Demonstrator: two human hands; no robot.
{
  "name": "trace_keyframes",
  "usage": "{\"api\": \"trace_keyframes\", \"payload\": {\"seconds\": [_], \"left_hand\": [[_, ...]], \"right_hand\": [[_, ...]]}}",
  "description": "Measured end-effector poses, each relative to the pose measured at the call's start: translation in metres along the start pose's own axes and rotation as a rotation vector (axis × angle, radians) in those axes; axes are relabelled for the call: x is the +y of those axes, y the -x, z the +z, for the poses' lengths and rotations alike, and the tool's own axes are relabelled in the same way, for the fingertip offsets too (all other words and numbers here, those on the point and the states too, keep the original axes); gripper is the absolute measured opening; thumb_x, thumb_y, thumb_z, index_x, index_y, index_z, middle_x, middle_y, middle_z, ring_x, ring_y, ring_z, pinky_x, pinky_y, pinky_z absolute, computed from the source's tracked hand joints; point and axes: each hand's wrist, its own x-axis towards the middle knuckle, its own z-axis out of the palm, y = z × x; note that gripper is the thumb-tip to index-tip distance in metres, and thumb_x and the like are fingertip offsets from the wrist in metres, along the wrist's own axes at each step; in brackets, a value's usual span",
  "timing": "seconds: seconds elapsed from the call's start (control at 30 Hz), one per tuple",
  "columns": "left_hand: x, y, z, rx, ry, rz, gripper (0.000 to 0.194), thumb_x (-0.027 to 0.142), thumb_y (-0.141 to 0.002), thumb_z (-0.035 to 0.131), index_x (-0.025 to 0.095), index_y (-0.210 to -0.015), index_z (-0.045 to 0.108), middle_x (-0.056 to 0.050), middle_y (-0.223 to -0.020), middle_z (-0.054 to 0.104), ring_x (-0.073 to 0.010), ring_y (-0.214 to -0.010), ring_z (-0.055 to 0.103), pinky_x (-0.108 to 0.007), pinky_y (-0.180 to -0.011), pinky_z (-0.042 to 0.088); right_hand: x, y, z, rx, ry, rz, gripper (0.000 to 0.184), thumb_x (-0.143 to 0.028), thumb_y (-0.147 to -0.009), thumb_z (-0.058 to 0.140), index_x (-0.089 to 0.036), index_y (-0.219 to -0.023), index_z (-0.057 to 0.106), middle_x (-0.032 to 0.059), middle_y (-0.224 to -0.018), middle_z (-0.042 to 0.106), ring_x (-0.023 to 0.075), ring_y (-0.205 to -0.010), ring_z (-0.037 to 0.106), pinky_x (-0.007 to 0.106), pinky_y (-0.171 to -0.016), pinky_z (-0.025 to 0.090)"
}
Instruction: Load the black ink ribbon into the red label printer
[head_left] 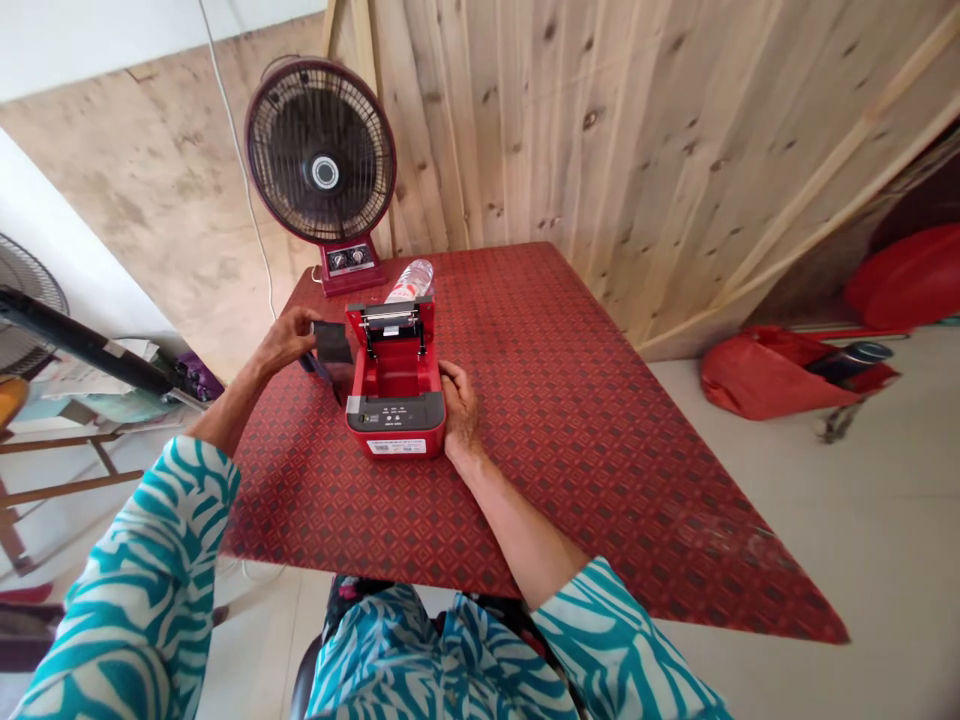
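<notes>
1. Red plastic box-shaped printer (pixel 395 390), lid raised, black button panel in front, sits on the red patterned tabletop (pixel 570 420).
2. Right hand (pixel 459 405) rests open against the printer's right side; left hand (pixel 289 337) pinches a flat black card (pixel 332 342) just left of the printer.
3. Behind the printer stand a maroon round table fan (pixel 322 170) and a pale wooden plank wall (pixel 637 130).

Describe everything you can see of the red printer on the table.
The red printer is a small boxy plastic unit with a dark front panel of buttons and a white label below. Its lid stands open, showing an empty compartment and a roller. It sits upright on the red patterned table; the right hand rests against its side.
</notes>
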Motion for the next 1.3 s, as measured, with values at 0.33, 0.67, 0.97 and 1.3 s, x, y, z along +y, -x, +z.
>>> {"api": "trace_keyframes", "payload": {"seconds": [0.33,0.67,0.97,1.3], "left_hand": [[0.072,0.105,-0.001,-0.080,0.135,0.282,0.045,0.042,-0.060,0.095,0.020,-0.088,0.068,-0.010,-0.110,0.074,-0.0227,-0.103,0.070,-0.035,-0.095,0.056],[0.110,0.129,0.018,-0.161,0.245,0.086,0.063,0.057,-0.061,0.091,0.021,-0.109,0.070,-0.010,-0.104,0.074,-0.0278,-0.095,0.073,-0.034,-0.076,0.060],[0.111,0.104,0.045,-0.185,0.367,0.075,0.055,0.047,-0.060,0.093,0.021,-0.101,0.068,-0.006,-0.097,0.075,-0.0276,-0.099,0.073,-0.036,-0.080,0.062],[0.098,0.085,0.065,-0.382,0.101,0.098,0.049,0.034,-0.071,0.088,0.020,-0.114,0.069,-0.008,-0.104,0.076,-0.0248,-0.099,0.072,-0.035,-0.085,0.060]], "right_hand": [[0.008,-0.004,0.000,-0.019,-0.029,-0.014,0.034,-0.045,-0.087,0.054,-0.026,-0.109,0.072,0.0047,-0.112,0.074,0.0239,-0.113,0.062,0.044,-0.100,0.050],[0.007,-0.004,0.003,-0.008,-0.053,-0.044,0.032,-0.043,-0.083,0.055,-0.025,-0.104,0.072,0.0042,-0.109,0.074,0.0231,-0.109,0.062,0.045,-0.104,0.047],[0.000,-0.005,0.007,0.009,-0.051,-0.032,0.029,-0.040,-0.080,0.054,-0.025,-0.098,0.072,0.0035,-0.105,0.073,0.0232,-0.109,0.063,0.045,-0.107,0.046],[-0.004,-0.005,0.006,-0.004,-0.022,-0.044,0.028,-0.037,-0.081,0.052,-0.025,-0.098,0.071,0.0042,-0.105,0.072,0.0229,-0.109,0.063,0.044,-0.106,0.047]]}}
